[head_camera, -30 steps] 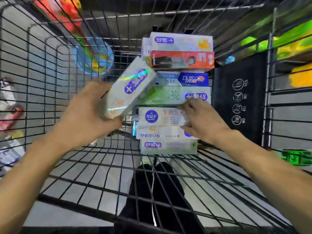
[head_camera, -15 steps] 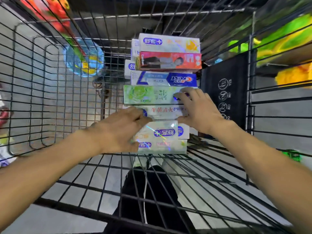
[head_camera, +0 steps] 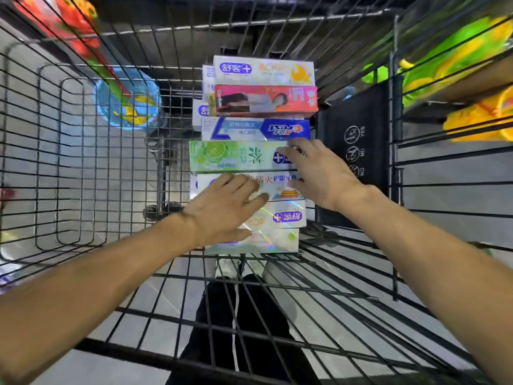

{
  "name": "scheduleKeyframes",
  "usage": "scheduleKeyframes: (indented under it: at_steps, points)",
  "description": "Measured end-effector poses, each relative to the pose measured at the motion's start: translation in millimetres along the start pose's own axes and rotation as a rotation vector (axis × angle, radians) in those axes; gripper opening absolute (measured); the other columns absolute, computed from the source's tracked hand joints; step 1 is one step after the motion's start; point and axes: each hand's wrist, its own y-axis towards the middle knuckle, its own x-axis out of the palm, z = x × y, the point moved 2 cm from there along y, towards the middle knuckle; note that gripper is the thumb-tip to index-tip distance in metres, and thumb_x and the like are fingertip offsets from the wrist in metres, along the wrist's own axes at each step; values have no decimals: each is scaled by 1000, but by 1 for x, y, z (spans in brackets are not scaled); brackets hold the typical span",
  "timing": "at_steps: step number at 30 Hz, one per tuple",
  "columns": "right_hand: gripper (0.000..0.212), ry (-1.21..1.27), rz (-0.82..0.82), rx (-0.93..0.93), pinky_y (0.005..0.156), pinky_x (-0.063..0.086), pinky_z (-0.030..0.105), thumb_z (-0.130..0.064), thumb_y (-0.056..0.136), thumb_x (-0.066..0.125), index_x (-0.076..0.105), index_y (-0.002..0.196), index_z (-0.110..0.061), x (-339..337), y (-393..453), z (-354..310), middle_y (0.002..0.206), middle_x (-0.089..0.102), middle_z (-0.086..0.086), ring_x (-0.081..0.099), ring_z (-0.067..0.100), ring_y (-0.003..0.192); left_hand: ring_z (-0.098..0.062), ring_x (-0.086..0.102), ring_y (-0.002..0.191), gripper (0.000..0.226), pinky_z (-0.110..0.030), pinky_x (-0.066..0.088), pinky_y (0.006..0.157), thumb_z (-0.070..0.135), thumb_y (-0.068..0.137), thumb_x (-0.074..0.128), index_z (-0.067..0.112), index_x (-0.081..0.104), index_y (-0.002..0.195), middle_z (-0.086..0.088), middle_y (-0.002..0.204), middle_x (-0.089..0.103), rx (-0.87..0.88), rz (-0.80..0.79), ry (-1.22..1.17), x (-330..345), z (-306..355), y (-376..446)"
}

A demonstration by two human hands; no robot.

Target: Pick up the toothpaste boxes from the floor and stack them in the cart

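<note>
A row of toothpaste boxes already lay in the wire cart, near its right wall, and both the left hand and right hand pressed them with flat, open fingers, so the stacking seemed mostly done, though the floor was hardly visible.

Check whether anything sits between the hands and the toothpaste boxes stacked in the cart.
Nothing visible does. The left hand lies flat on the holographic box, and the right hand touches the green lime box. Both are already inside the wire cart.
</note>
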Motion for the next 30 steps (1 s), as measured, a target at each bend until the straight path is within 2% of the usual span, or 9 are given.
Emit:
scheduleKeyframes:
  at_steps: [3,7,11,14,17,21,23,26,30]
  points:
    - [70,3,-7,2,113,35,46,-27,94,64,31,155,-21,-2,0,-1,159,29,7,34,32,138,-34,49,117,83,-46,33,98,67,76,69,12,55,136,-16,130,56,17,-17,18,2,-8,-3]
    - [67,-25,0,2,111,35,46,-32,96,61,33,155,-16,-16,-7,-12,161,29,10,33,34,142,-34,51,123,80,-47,36,104,70,87,58,9,54,138,-16,136,56,-45,22,-1,-11,-23,-14]
    - [64,-19,80,24,109,34,45,-41,96,57,38,153,-17,-59,-18,-39,156,38,11,37,34,139,-33,51,128,75,-47,33,104,64,96,31,8,52,141,-12,141,56,-299,70,4,-70,-46,-33]
    - [61,-24,178,-11,108,38,46,-46,97,55,46,146,-11,-108,-20,-70,149,47,15,44,37,135,-32,46,136,81,-48,29,109,69,93,28,10,50,145,-9,147,52,-532,96,-10,-126,-59,-57]
    - [65,43,293,-12,109,41,49,-54,96,43,51,142,-8,-164,-16,-108,146,50,18,47,39,133,-29,28,149,84,-52,23,119,72,94,20,16,31,156,-6,161,35,-739,51,6,-176,-72,-88]
    - [72,-29,344,-97,112,39,47,-59,95,35,49,145,-9,-227,-3,-178,150,47,17,45,36,136,-27,21,152,90,-50,18,122,73,91,6,18,24,159,-5,165,26,-936,104,15,-239,-87,-150]
    - [77,-89,393,-155,109,42,48,-62,91,30,54,141,-9,-250,7,-219,145,52,19,50,38,131,-29,28,149,89,-52,23,119,72,90,11,16,32,157,-8,162,33,-984,149,66,-263,-97,-189]
    - [73,-139,415,-255,104,46,52,-60,90,38,59,134,-7,-273,23,-296,138,57,24,55,41,126,-34,47,136,80,-53,36,111,67,93,24,13,50,145,-13,148,52,-1070,220,91,-287,-110,-268]
    - [72,-203,446,-375,106,43,52,-60,90,42,59,135,-6,-291,51,-439,142,52,24,50,41,130,-33,46,137,82,-52,37,110,68,92,22,15,50,146,-11,151,50,-1240,283,117,-297,-133,-412]
